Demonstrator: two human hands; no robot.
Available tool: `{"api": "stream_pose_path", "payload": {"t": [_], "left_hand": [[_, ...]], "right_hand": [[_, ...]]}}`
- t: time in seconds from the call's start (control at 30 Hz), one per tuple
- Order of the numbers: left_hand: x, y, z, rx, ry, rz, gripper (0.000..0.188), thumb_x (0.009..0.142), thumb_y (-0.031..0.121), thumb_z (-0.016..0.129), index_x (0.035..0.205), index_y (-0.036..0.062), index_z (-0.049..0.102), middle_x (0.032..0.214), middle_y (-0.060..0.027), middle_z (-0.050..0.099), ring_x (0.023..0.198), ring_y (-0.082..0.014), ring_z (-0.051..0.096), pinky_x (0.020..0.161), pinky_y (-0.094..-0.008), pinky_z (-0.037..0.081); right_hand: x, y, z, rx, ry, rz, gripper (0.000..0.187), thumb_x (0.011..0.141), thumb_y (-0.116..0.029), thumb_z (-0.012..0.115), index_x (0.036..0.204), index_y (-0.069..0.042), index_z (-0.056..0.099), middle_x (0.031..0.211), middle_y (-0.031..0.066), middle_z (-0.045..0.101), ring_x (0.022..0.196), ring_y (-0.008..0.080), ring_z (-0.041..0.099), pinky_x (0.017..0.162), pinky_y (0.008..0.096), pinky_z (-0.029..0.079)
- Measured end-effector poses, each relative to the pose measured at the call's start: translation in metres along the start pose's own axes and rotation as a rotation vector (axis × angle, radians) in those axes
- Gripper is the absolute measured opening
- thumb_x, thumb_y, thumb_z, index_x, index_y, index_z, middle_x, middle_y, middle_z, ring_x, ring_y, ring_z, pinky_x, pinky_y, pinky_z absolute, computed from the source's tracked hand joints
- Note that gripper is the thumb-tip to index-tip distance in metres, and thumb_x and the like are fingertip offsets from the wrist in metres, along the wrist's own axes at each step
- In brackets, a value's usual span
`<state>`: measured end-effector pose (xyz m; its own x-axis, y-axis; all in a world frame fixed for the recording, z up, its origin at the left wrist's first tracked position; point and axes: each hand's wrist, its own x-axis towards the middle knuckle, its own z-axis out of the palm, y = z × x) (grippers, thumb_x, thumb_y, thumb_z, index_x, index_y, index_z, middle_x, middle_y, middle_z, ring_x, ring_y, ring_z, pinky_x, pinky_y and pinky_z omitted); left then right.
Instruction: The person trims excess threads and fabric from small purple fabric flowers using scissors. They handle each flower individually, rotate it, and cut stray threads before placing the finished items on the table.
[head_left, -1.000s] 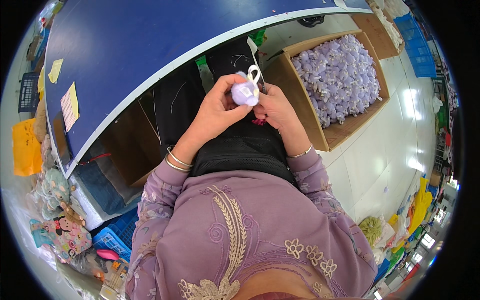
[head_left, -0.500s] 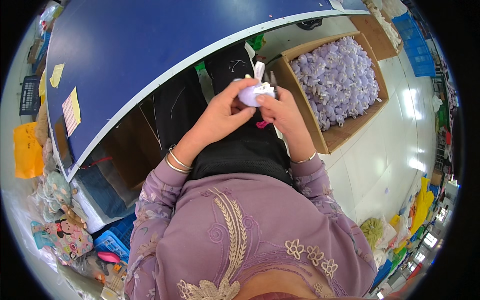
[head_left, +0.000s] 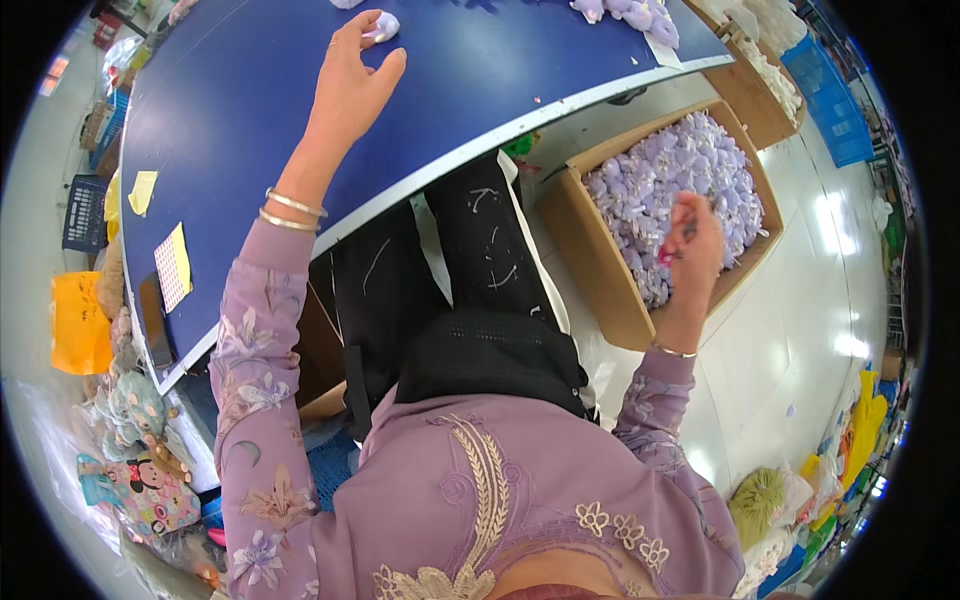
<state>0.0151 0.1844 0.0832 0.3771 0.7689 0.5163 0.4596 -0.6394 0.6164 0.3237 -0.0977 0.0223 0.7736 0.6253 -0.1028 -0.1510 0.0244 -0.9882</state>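
Hands stretched well apart, a person in a mauve sweatshirt with floral sleeves works between tabletop and carton, seen from the head camera. At the top of the frame, left of centre, the left hand reaches over a blue table with a pale edge, its thumb spread away and its fingertips at a small, rounded lavender plush piece; whether they grip it or merely touch it cannot be told. Right of centre, the right hand is curled narrow around a small dark object, partly hidden by the fingers, with a magenta bit showing beside it. That hand appears over an open brown cardboard carton loaded with a heap of lavender plush pieces with white tabs; contact with the heap is unclear. By the look of it, the work is well advanced, with far more pieces in the carton than on the visible tabletop. Outside it remain the piece at the left hand, another cut off by the top edge, and a cluster of loose lavender pieces at upper right, near a white paper slip. Whether those are finished cannot be judged.
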Motion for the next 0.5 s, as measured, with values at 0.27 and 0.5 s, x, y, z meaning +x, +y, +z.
{"api": "stream_pose_path", "payload": {"t": [0.27, 0.5], "left_hand": [[0.064, -0.078, 0.043, 0.422, -0.019, 0.109, 0.073, 0.077, 0.04, 0.073, 0.138, 0.0117, 0.046, 0.145, -0.0246, 0.034, 0.134, -0.0447, 0.026, 0.105, -0.0481, 0.039], [0.098, -0.097, 0.054, 0.555, -0.183, 0.005, 0.022, 0.087, 0.025, 0.061, 0.101, 0.0082, 0.06, 0.102, -0.0059, 0.065, 0.105, -0.0283, 0.06, 0.083, -0.0401, 0.051]], "right_hand": [[0.012, 0.0, 0.122, 0.015, -0.418, -0.062, 0.022, 0.099, -0.02, 0.052, 0.092, -0.002, 0.063, 0.069, -0.0013, 0.054, 0.05, 0.0016, 0.037, 0.044, 0.0186, 0.029], [0.066, -0.004, 0.205, -0.13, -0.53, -0.301, 0.023, 0.096, -0.019, 0.055, 0.089, 0.001, 0.062, 0.068, -0.0007, 0.056, 0.061, 0.0061, 0.048, 0.056, 0.0231, 0.038]]}}
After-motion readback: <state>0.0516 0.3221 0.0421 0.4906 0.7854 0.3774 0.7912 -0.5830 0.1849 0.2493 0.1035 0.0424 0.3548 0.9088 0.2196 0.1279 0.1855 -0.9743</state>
